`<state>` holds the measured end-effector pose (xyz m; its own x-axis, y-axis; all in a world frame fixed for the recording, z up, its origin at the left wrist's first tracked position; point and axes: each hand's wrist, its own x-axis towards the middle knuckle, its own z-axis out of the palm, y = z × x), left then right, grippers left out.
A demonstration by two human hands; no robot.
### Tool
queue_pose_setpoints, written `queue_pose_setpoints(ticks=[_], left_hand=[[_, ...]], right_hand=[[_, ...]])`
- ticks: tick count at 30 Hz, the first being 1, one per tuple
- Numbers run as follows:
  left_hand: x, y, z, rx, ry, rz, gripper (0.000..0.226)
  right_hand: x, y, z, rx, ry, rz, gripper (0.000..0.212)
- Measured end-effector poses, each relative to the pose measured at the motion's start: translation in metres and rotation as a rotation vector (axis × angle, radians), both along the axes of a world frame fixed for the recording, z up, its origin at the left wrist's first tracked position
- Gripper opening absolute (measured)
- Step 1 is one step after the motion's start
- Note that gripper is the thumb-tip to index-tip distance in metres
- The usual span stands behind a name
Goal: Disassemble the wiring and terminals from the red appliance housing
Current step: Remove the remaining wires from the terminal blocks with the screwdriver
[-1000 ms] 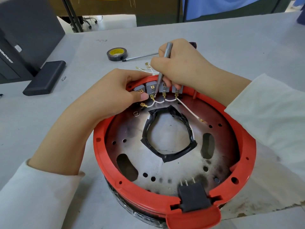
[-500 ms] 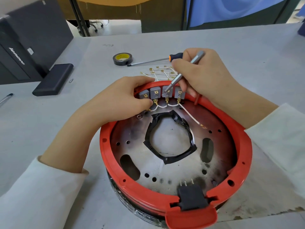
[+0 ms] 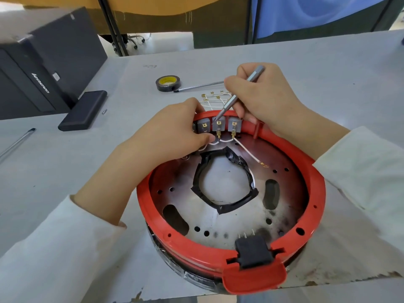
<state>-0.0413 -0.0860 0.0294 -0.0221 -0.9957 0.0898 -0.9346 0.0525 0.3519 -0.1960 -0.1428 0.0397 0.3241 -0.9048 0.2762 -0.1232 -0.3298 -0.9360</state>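
The round red appliance housing [image 3: 310,184] lies open on the table, a perforated metal plate [image 3: 229,219] inside it. Grey terminal blocks [image 3: 234,125] with brass tabs line its far rim, linked by white wires [image 3: 248,150]. My right hand [image 3: 262,99] grips a slim grey metal tool [image 3: 239,96], whose tip touches the top of the middle block. My left hand [image 3: 168,138] rests on the rim, thumb and fingers pinching a white wire just below the left block. Black tape [image 3: 244,165] rings the plate's centre hole.
Removed white wires with brass terminals [image 3: 213,99] lie just beyond the housing. Behind them are a roll of black tape [image 3: 168,83] and a screwdriver shaft [image 3: 199,85]. A black box [image 3: 84,110] and a computer case [image 3: 43,68] stand at left. A black plug block [image 3: 253,251] sits at the near rim.
My right hand has tilted the tool from nearly upright to slanting and set its tip on the middle block. The left hand keeps its pinch at the left block. The camera has moved closer.
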Motion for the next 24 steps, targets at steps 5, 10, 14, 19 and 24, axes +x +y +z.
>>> queue_pose_setpoints(ticks=[5, 10, 14, 19, 24], left_hand=[[0.011, 0.012, -0.001, 0.005, 0.052, 0.078, 0.046], [0.014, 0.017, -0.001, 0.032, 0.070, 0.090, 0.047], [0.011, 0.009, 0.005, 0.095, 0.018, 0.031, 0.056], [0.013, 0.001, 0.003, 0.103, 0.110, -0.053, 0.044], [0.016, 0.001, -0.002, 0.077, 0.174, -0.058, 0.041]], right_hand=[[0.011, 0.001, 0.007, -0.007, 0.079, 0.058, 0.037], [0.013, 0.006, 0.009, -0.064, 0.258, 0.074, 0.031], [0.014, 0.011, -0.001, -0.091, 0.256, -0.003, 0.033], [0.016, 0.012, -0.005, -0.241, 0.290, -0.042, 0.037], [0.016, 0.015, -0.009, -0.298, 0.280, -0.012, 0.039]])
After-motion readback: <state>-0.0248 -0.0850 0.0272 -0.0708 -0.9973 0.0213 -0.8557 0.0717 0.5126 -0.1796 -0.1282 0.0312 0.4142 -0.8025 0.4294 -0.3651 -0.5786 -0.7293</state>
